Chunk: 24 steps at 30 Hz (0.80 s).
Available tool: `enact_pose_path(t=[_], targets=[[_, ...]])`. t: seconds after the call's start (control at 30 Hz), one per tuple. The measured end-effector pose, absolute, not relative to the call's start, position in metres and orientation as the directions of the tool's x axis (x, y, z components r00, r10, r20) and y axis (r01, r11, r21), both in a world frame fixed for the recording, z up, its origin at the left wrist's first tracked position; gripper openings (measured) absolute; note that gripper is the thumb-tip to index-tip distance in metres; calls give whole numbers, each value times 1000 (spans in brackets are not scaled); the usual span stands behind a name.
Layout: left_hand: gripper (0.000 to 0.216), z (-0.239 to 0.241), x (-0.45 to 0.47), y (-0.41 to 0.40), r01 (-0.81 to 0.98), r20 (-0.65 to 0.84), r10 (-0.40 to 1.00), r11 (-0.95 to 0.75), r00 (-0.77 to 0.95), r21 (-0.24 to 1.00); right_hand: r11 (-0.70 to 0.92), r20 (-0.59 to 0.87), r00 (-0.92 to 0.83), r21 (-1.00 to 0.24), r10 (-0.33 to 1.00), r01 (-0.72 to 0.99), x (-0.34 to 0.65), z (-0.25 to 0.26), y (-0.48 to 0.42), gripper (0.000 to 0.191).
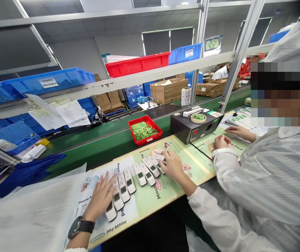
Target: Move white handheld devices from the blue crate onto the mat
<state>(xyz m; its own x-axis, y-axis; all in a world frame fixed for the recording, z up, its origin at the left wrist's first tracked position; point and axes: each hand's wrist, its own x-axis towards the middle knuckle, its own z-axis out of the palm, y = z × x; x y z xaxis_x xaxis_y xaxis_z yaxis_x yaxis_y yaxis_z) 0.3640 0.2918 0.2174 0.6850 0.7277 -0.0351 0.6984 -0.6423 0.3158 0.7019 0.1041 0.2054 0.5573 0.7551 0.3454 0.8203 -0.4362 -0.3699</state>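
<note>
Two rows of white handheld devices with small grey screens lie on the printed mouse-pad sheets. My left hand (103,195) rests with outstretched fingers at the left edge of the left row (124,189), partly covering the outermost devices. A watch with a black strap is on that wrist. At the far end of the right row (146,173), my right hand (174,165) lies with its fingers apart, over the last devices. Its fingertips hide parts of them, so I cannot tell how firmly they touch. Neither hand lifts anything.
A red tray (145,140) of green batteries stands behind the sheets. Right of it is a black box (192,131) carrying a small round dish of batteries (198,118). A co-worker (276,182) sits close at right. White sheeting (31,210) covers the left side. Bins line the shelf above.
</note>
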Motion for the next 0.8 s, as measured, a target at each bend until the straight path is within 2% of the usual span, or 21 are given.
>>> enact_pose_path(t=[0.07, 0.13, 0.2, 0.27, 0.37, 0.47, 0.57, 0.63, 0.7, 0.8], targets=[[60, 209, 355, 300, 678, -48, 707, -654, 706, 335, -307, 298, 413, -343, 861, 888, 714, 209, 115, 56], [59, 200, 360, 298, 632, -43, 668, -679, 743, 374, -269, 160, 341, -350, 927, 897, 719, 208, 128, 62], [57, 191, 374, 291, 594, -34, 641, -689, 767, 415, -328, 40, 365, -357, 930, 875, 716, 203, 140, 65], [57, 185, 391, 283, 593, -35, 642, -683, 766, 427, -382, -22, 401, -353, 916, 854, 709, 200, 150, 67], [60, 186, 409, 276, 643, -74, 672, -664, 737, 382, -425, -95, 420, -354, 903, 833, 702, 202, 156, 71], [60, 195, 414, 281, 622, -88, 632, -714, 770, 320, -361, -41, 372, -362, 927, 860, 705, 212, 160, 75], [57, 202, 420, 293, 501, -43, 507, -827, 861, 255, -79, 53, 108, -388, 993, 918, 709, 218, 171, 73], [57, 203, 426, 301, 441, -38, 445, -868, 895, 229, 54, 18, -52, -425, 999, 904, 708, 217, 180, 66], [60, 200, 433, 307, 406, -57, 405, -882, 913, 237, 82, -48, -116, -455, 992, 887, 706, 212, 188, 59], [61, 193, 439, 307, 417, -81, 412, -865, 908, 280, 31, -94, -84, -464, 992, 885, 704, 204, 193, 55]])
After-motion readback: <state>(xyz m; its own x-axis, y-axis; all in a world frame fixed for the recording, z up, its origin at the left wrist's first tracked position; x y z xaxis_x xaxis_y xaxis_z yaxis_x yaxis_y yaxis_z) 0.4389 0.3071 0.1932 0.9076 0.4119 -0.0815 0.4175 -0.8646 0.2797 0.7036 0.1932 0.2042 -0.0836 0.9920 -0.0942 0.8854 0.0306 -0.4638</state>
